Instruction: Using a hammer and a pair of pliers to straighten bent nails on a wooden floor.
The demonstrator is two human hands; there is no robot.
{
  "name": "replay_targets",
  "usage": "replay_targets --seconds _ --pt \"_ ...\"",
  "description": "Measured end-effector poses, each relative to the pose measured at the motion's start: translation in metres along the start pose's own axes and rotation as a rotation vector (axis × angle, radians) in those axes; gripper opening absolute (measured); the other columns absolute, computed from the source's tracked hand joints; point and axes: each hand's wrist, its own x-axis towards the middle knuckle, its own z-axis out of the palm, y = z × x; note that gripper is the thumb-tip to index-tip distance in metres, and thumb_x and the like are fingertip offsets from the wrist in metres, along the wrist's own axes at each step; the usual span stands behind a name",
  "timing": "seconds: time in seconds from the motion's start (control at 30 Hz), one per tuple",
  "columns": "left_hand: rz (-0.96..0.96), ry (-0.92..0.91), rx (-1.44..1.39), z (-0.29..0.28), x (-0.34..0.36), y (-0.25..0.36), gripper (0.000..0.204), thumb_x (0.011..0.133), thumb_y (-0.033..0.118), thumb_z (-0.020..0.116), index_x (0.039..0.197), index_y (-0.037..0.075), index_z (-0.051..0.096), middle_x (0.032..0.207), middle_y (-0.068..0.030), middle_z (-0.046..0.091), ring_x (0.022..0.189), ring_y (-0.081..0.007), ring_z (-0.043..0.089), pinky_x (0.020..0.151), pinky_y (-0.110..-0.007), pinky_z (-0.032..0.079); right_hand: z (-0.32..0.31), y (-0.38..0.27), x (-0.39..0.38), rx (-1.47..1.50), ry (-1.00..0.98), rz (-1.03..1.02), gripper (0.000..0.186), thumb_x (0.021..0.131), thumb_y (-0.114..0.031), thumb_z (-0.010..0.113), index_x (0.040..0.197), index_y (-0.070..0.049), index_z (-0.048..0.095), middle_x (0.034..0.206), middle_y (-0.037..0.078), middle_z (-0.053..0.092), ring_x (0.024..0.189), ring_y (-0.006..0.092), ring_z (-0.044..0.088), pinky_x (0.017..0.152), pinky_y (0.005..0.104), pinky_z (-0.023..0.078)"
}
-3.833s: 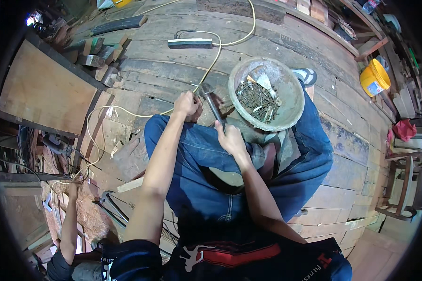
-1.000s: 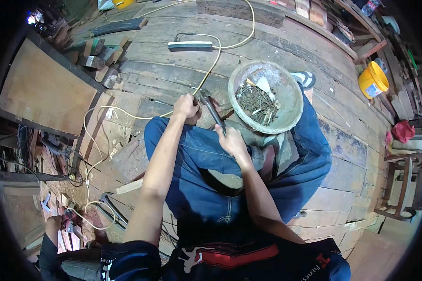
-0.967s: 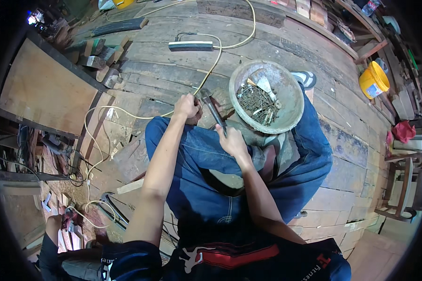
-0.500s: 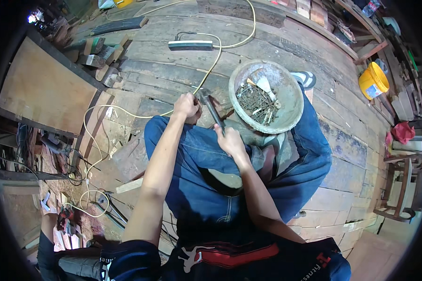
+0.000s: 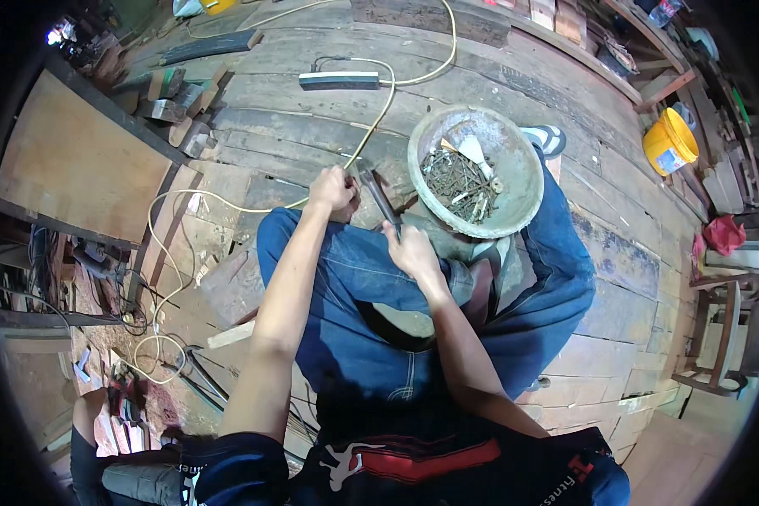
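Observation:
My right hand [image 5: 413, 251] grips the handle of a hammer [image 5: 379, 196], its head pointing away from me, close beside my left hand. My left hand [image 5: 332, 189] is closed near the floor in front of my bent knee; whatever its fingers hold is hidden. To the right, by my foot, a round grey basin [image 5: 521, 215] contains many rusty nails [image 5: 460, 184] and a pale, flat-bladed piece [image 5: 472, 150]. A thin metal rod [image 5: 288, 181] lies on the boards just left of my left hand.
A cream cable [image 5: 379, 114] runs past my left hand toward a power strip [image 5: 339, 81]. Wood offcuts [image 5: 173, 105] and a large framed panel [image 5: 84, 152] stand at left. Another person's arm [image 5: 88, 422] shows lower left. A yellow bucket [image 5: 671, 142] stands at right.
The hammer and both my hands stay almost in place; the whole view has shifted slightly. At lower left, the other person's arm has moved a little.

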Motion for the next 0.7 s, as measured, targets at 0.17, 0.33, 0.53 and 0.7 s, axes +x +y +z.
replay_targets --seconds 0.17,0.33,0.53,0.7 --pt "-0.058 -0.01 -0.024 0.0015 0.0008 -0.001 0.019 0.073 0.02 0.072 0.087 0.006 0.073 0.091 -0.0189 0.07 0.09 -0.0328 0.068 0.081 -0.042 0.054 0.0005 0.0014 -0.0002 0.034 0.012 -0.025 0.055 0.097 -0.042 0.046 0.089 0.009 0.065 0.081 0.036 0.061 0.086 0.0515 0.06 0.078 0.0557 0.049" --pt "-0.029 -0.005 0.016 -0.0014 0.0015 -0.0012 0.019 0.073 0.021 0.07 0.088 0.009 0.074 0.094 -0.0199 0.069 0.092 -0.0357 0.067 0.08 -0.043 0.054 0.0021 0.0018 -0.001 0.08 0.039 -0.033 0.06 0.096 -0.045 0.045 0.084 0.01 0.065 0.078 0.036 0.06 0.085 0.0521 0.06 0.078 0.056 0.049" --pt "-0.019 -0.009 -0.017 0.0024 0.0021 -0.0032 0.018 0.074 0.022 0.07 0.086 0.008 0.073 0.093 -0.0202 0.069 0.091 -0.0358 0.067 0.08 -0.045 0.054 0.0026 0.0015 -0.0028 0.009 0.015 0.011 0.061 0.097 -0.046 0.044 0.083 0.01 0.065 0.079 0.037 0.059 0.083 0.0528 0.06 0.079 0.0563 0.049" --pt "-0.072 -0.036 -0.026 0.002 0.0023 -0.0031 0.021 0.073 0.023 0.071 0.088 0.01 0.074 0.097 -0.0198 0.069 0.094 -0.036 0.066 0.082 -0.044 0.054 0.0027 0.001 -0.0011 0.009 -0.009 0.034 0.062 0.097 -0.047 0.043 0.087 0.011 0.065 0.081 0.037 0.061 0.087 0.0522 0.06 0.08 0.0563 0.049"
